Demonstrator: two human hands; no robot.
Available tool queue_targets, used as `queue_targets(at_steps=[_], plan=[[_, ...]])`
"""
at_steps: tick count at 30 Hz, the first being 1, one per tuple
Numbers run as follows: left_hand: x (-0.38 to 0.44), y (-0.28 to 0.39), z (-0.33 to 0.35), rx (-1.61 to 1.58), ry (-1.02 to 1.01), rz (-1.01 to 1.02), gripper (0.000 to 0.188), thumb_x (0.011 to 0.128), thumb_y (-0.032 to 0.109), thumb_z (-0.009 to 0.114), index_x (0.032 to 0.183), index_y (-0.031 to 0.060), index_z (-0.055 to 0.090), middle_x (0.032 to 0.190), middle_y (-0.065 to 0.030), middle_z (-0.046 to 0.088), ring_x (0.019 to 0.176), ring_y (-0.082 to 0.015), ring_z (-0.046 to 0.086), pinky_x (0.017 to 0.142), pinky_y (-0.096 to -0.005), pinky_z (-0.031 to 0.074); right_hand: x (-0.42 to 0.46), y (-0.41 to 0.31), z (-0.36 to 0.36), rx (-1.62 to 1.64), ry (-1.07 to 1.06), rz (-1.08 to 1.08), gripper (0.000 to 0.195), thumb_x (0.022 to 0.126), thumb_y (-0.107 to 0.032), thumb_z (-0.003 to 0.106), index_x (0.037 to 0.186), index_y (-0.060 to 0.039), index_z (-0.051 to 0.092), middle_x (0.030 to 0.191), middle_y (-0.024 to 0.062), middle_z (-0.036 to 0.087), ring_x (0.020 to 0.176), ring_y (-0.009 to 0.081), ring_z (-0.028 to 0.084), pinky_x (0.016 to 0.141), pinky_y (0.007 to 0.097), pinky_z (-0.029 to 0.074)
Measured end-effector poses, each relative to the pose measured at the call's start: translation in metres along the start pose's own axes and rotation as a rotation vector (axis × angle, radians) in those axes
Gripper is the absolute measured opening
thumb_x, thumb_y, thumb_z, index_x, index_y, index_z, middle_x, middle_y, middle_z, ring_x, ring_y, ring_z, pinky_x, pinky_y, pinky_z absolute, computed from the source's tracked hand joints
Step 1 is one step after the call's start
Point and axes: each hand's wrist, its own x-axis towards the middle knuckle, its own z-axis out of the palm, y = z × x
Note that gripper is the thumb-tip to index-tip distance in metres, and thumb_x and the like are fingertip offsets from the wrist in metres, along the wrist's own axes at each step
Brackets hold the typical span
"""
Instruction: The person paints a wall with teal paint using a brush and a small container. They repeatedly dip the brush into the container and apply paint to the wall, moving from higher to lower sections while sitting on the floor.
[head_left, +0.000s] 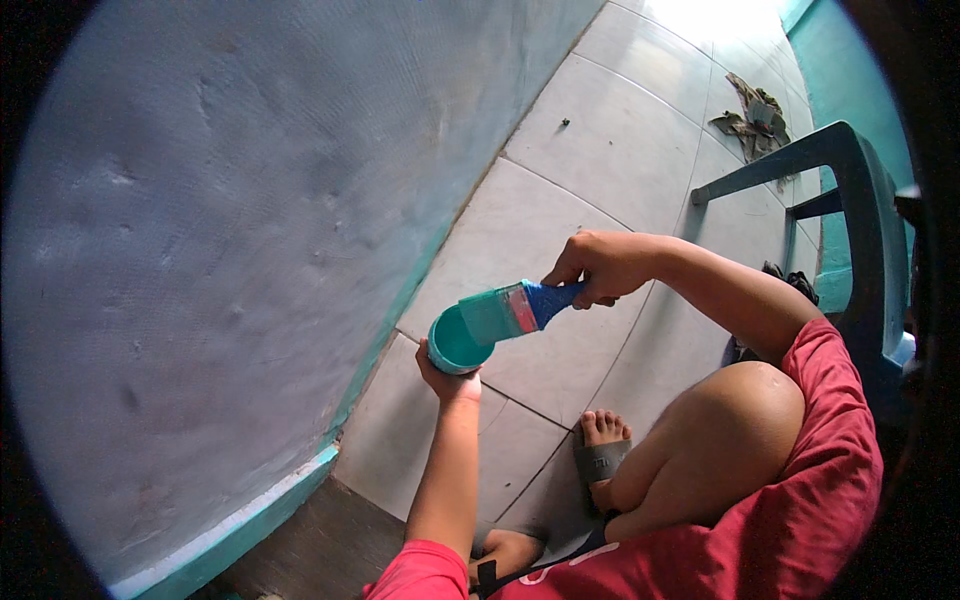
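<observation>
My left hand (450, 377) holds a small round cup of teal paint (454, 339) from below and the side, its open mouth facing the camera. Pinched by its blue handle in my right hand (596, 268) is a wide flat paintbrush (499, 312). The brush's bristles are coated with teal paint and overlap the cup's rim. Whether the tip touches the paint inside cannot be told. To the left rises a grey-blue wall (247, 225) with a teal strip along its lower edge.
Pale floor tiles (570, 352) lie beneath my hands. At the right stands a dark plastic chair (862, 195). A crumpled cloth (759, 120) lies on the floor near the teal wall (847, 82). A teal-edged ledge (247, 517) and darker flooring (315, 547) are at the lower left.
</observation>
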Motion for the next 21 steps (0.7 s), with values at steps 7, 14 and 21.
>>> queue_targets(at_steps=[7, 14, 21], plan=[[0.000, 0.015, 0.001, 0.002, -0.156, -0.022, 0.054, 0.090, 0.060, 0.037, 0.108, 0.0158, 0.062, 0.088, -0.0116, 0.067, 0.065, -0.0350, 0.063, 0.036, -0.0330, 0.042, 0.001, 0.037, -0.029, 0.303, 0.193, -0.033, 0.049, 0.078, 0.003, 0.061, 0.126, -0.0081, 0.064, 0.067, 0.0007, 0.062, 0.051, 0.0074, 0.053, 0.045, 0.0244, 0.044], [-0.064, 0.064, 0.014, -0.097, -0.691, -0.557, 0.065, 0.092, 0.055, 0.048, 0.126, -0.0011, 0.050, 0.123, -0.0239, 0.053, 0.099, -0.0422, 0.061, 0.078, -0.0474, 0.056, 0.044, 0.085, -0.026, 0.218, 0.478, -0.099, 0.046, 0.087, -0.005, 0.063, 0.132, -0.0175, 0.061, 0.071, 0.0018, 0.062, 0.054, 0.0096, 0.052, 0.049, 0.0265, 0.045], [-0.192, 0.130, 0.021, -0.350, -0.390, -0.755, 0.070, 0.095, 0.051, 0.050, 0.141, 0.0017, 0.034, 0.140, -0.0285, 0.031, 0.113, -0.0591, 0.046, 0.081, -0.0652, 0.054, 0.094, 0.120, 0.038, 0.290, 0.518, -0.132, 0.048, 0.082, -0.005, 0.065, 0.128, -0.0176, 0.063, 0.075, 0.0158, 0.062, 0.061, 0.0199, 0.055, 0.064, 0.0354, 0.048]])
